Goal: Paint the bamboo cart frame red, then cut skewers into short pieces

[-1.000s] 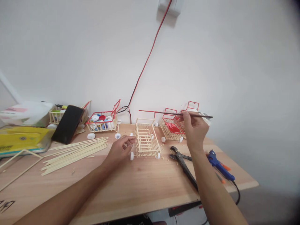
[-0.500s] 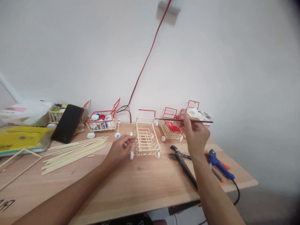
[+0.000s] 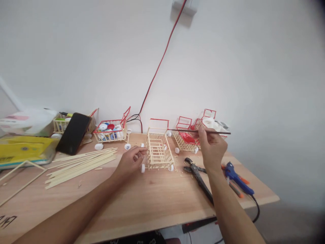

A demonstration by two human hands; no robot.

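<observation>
A model shopping cart (image 3: pixel 159 149) made of pale thin sticks stands upright on the table on white wheels. Its raised handle frame is red along the top, while the basket is bare. My left hand (image 3: pixel 131 158) rests at the cart's left side, index finger stretched to the sticks and the other fingers loosely bent; whether it presses on them I cannot tell. In my right hand (image 3: pixel 212 145) a thin dark paintbrush (image 3: pixel 185 130) is pinched, held nearly level. Its tip points left and meets the right end of the handle frame.
Red-trimmed carts stand behind, one with bottle caps (image 3: pixel 111 127), another with a red mass (image 3: pixel 187 137). Pliers (image 3: pixel 199 178) and a blue glue gun (image 3: pixel 238 178) lie right. Loose sticks (image 3: pixel 81 166), a phone (image 3: pixel 73 134) and a yellow packet (image 3: pixel 25 149) lie left.
Both hands, the paintbrush and the cart stay almost where they were. The brush tip stays at the right end of the handle frame; the view has shifted very slightly.
</observation>
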